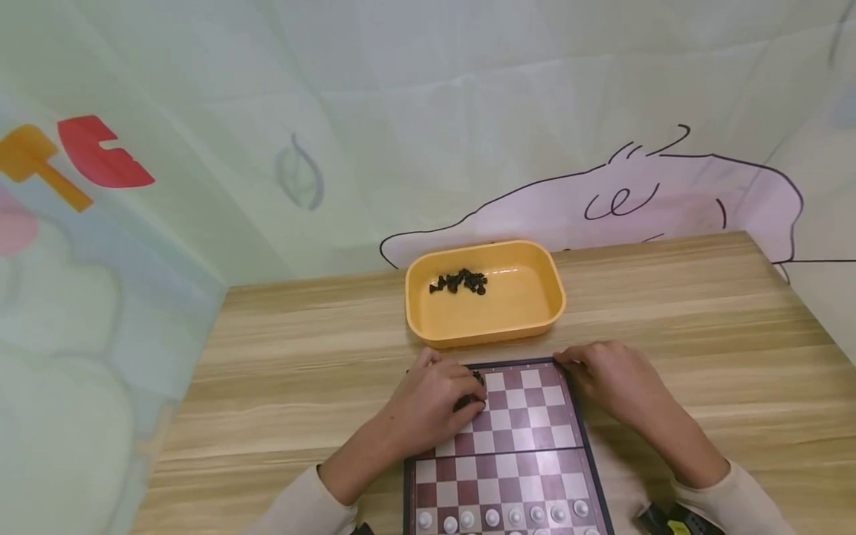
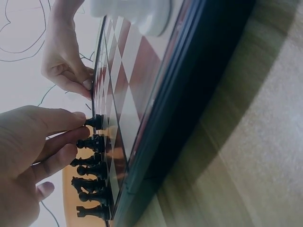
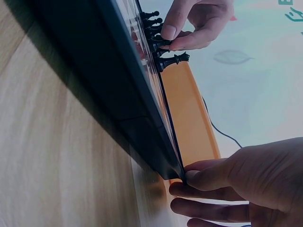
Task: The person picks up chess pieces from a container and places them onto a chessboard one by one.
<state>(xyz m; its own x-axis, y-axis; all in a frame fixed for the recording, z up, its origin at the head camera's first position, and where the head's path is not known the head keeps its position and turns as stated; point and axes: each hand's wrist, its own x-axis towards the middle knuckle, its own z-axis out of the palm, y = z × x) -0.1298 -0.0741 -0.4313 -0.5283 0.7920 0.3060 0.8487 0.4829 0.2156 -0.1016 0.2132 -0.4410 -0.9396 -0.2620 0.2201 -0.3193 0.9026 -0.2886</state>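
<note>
The chessboard point(image 1: 504, 420) lies on the table, with white pieces point(image 1: 492, 517) along its near end. At its far left part my left hand point(image 1: 435, 401) pinches a black pawn point(image 2: 94, 122) between thumb and finger, at the board's surface. Several black pieces point(image 2: 92, 184), a rook and a knight among them, stand in a row beside that hand. A taller black piece with a crown-like top point(image 3: 175, 61) stands near the pinched one. My right hand point(image 1: 611, 375) grips the board's far right corner, thumb and fingers on the rim.
Just beyond the board sits a yellow tray point(image 1: 495, 338) with several black chess pieces point(image 1: 461, 281) at its left. A dark object with a yellow-green mark point(image 1: 678, 526) is by the right sleeve. A printed cloth point(image 1: 348, 148) hangs behind the wooden table point(image 1: 281, 357).
</note>
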